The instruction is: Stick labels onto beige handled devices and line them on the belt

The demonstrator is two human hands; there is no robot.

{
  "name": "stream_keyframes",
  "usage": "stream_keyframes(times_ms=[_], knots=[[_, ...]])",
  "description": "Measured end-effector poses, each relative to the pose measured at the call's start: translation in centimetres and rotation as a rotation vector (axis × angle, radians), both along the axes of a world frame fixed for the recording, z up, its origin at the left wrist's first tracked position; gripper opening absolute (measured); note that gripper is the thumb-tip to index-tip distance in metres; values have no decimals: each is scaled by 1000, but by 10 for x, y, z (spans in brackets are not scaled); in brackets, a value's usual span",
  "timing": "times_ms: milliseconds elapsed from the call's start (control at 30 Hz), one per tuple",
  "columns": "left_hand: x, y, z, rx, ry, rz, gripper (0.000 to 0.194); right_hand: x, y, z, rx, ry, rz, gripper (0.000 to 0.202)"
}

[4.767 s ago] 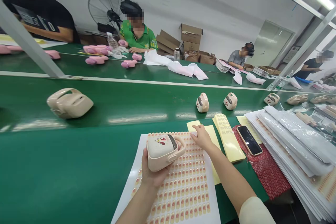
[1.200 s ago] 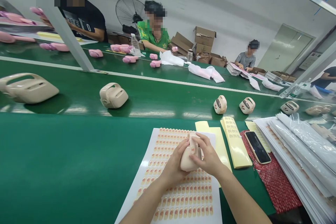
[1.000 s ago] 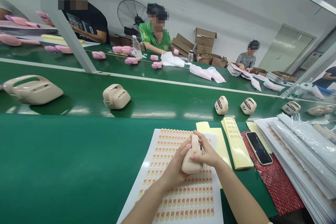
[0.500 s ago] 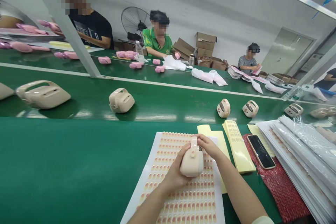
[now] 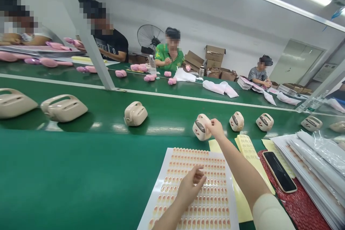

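Observation:
Out at the edge of the green belt, my right hand (image 5: 215, 129) has its fingers on a small cream plastic appliance with a loop handle (image 5: 202, 128), whose dark window and red marking face left. My left hand (image 5: 192, 184) hovers over a sticker sheet (image 5: 172, 199) with nothing in it, its fingers loosely curled and the thumb apart. Rows of small oval cream-and-red stickers cover that sheet, which lies on the green table. Yellow backing paper (image 5: 244, 201) sticks out from under its right side.
More cream appliances (image 5: 136, 114) stand along the green belt (image 5: 172, 115). On the right lie a yellow sticker stack (image 5: 249, 151), a phone (image 5: 279, 172), red bubble wrap (image 5: 302, 205) and bagged white sheets (image 5: 309, 165). Several co-workers sit across the belt, among pink items (image 5: 121, 73).
My right hand has carried the cream appliance forward from above the sticker sheet to the belt. My left hand has let go of it and stays over the sheet. The view has shifted slightly.

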State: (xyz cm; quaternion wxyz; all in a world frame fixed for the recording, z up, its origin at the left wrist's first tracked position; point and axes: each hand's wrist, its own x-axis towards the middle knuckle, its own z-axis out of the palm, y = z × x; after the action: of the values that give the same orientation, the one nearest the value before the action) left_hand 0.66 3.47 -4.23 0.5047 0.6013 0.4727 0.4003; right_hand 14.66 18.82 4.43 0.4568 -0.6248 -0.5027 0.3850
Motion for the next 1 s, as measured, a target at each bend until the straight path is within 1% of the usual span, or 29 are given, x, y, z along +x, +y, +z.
stream_keyframes(times_ms=[33,100,200,267,333,367,433,500,567,633,700,767,800,867,933,1000], knots=[[-1,0,0,12,45,-28,29,-5,13,-3,7,-16,-27,14],[-3,-1,-1,27,77,-43,25,-13,36,-8,1,-37,-55,12],[-5,0,-3,43,94,-43,25,-18,60,-16,-22,-51,-37,21],[-5,1,-6,52,110,-53,25,-18,65,-19,-26,-71,-13,24],[-6,1,-8,55,119,-56,27,-13,59,-22,-16,-111,3,26],[-6,0,-8,54,120,-49,27,-10,52,-23,-7,-137,9,29],[-7,-1,-6,47,115,-19,29,2,29,-24,20,-194,24,40],[-8,-3,-2,29,110,-2,30,21,-3,-25,56,-254,26,49],[-10,-4,3,0,115,-18,31,47,-40,-25,82,-317,-27,51],[-12,-3,6,-28,127,-52,31,79,-76,-25,72,-376,-149,47],[-14,-2,7,-47,140,-74,31,113,-107,-27,30,-426,-324,43],[-15,-1,6,-54,149,-70,33,143,-132,-32,-32,-456,-491,40],[-15,0,5,-54,154,-67,34,153,-142,-35,-62,-462,-551,38],[-16,1,3,-56,166,-60,35,165,-155,-43,-105,-467,-625,31],[-17,1,3,-62,172,-60,37,167,-160,-50,-116,-469,-657,22],[-17,-1,3,-67,166,-66,40,165,-160,-55,-103,-473,-675,18]])
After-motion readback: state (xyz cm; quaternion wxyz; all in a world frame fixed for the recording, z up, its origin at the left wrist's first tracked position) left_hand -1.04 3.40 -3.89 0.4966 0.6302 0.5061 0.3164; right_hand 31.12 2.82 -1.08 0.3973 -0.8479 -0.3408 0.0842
